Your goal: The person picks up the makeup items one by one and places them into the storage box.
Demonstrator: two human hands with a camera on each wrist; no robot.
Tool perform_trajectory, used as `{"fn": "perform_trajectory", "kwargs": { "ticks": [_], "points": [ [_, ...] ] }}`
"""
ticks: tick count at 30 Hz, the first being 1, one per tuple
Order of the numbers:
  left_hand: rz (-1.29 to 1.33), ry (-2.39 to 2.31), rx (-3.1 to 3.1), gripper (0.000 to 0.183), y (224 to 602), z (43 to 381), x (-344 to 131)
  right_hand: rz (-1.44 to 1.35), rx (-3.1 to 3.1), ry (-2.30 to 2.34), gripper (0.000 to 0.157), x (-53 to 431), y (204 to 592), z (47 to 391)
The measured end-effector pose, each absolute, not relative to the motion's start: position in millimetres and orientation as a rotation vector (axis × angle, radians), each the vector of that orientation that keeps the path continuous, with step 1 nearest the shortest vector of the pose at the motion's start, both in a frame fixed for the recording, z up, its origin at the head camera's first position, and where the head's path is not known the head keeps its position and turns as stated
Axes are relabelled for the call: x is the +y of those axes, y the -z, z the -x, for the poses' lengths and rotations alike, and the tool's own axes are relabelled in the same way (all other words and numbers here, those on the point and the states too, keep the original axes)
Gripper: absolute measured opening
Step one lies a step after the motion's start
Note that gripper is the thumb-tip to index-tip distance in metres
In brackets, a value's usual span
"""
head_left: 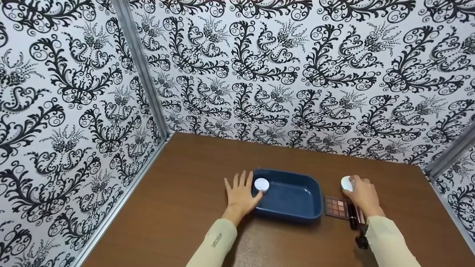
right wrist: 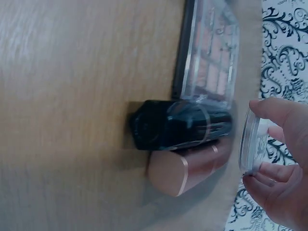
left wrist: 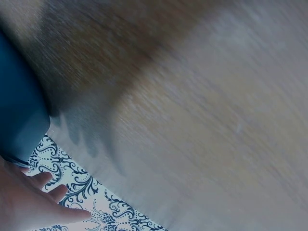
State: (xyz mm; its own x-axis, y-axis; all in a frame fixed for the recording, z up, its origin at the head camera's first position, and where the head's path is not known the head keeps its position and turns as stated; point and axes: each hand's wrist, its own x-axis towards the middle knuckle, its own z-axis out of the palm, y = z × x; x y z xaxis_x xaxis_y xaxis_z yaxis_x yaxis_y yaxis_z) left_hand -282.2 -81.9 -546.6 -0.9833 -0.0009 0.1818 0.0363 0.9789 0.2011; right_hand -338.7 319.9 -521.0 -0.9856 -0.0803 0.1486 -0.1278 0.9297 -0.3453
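Observation:
At the left wall of a deep blue rectangular dish (head_left: 293,200), my left hand (head_left: 240,194) has its fingers spread, the thumb reaching over the rim. Inside the dish near that thumb lies a small round white container (head_left: 261,184). My right hand (head_left: 363,194) pinches a flat round compact (head_left: 346,184) with a clear edge between thumb and fingers, to the right of the dish. The right wrist view shows this compact (right wrist: 250,142) on its edge. In the left wrist view, the left hand's fingers (left wrist: 57,192) are straight beside the dish's blue wall (left wrist: 21,101).
Right of the dish lies an eyeshadow palette (head_left: 336,207) with a clear lid. Beside it are a black tube (right wrist: 178,122) and a rose-gold tube (right wrist: 185,168). A small dark object (head_left: 361,241) sits by the right sleeve. Patterned walls (head_left: 267,74) enclose the brown table (head_left: 185,178).

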Motion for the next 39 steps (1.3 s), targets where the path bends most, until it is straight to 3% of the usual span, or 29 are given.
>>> {"fn": "perform_trajectory", "kwargs": {
  "ticks": [39],
  "points": [
    [0.033, 0.292, -2.956, 0.080, 550, 284, -82, -0.428, -2.787, -0.658, 0.058, 274, 481, 298]
  ]
}}
